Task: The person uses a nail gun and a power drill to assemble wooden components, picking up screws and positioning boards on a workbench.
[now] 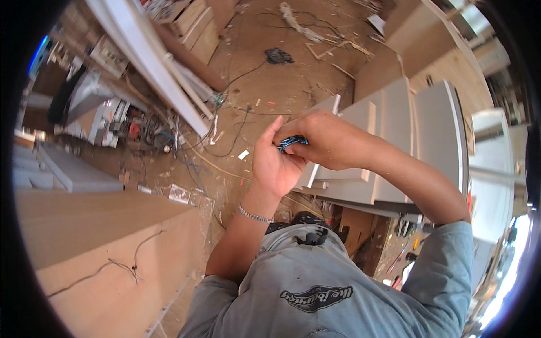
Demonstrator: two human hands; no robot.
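Observation:
Both my hands meet in front of my chest, above the cluttered floor. My left hand (275,169) is held palm up, with a bracelet (255,214) at its wrist; its palm is spread, though some fingers are hidden behind the other hand. My right hand (329,138) bends over it with curled fingers. A small bunch of shiny dark blue metal pieces (293,142) shows between the right fingers, just over the left palm. The pieces look like screws, but they are too small to tell surely.
Grey panels with light wooden strips (394,129) stand close at the right. At the lower left is a large wooden box (112,248) with a loose wire. Long white boards (149,62) lean at the upper left. Cables, offcuts and a dark crumpled bag (279,56) lie on the floor.

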